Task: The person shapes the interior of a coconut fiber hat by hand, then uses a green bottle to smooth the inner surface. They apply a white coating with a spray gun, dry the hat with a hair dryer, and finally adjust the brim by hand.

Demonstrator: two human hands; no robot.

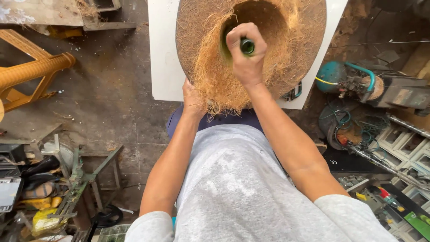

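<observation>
Grey shirt [237, 188] filling the near view. Right hand [245, 56] clenching a green-tipped tool [247, 46], working inside the coir fibre bowl [273, 67] lying on the white surface [162, 54]. Left hand [192, 99] pressing its near rim; whether those fingers are closing I cannot tell. Hollow looking formed; loose strands [219, 101] hanging untrimmed at the edge.

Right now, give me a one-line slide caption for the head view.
Right hand grips a green-tipped tool inside a coir-fibre basket; left hand steadies its frayed edge over a white board.
</observation>
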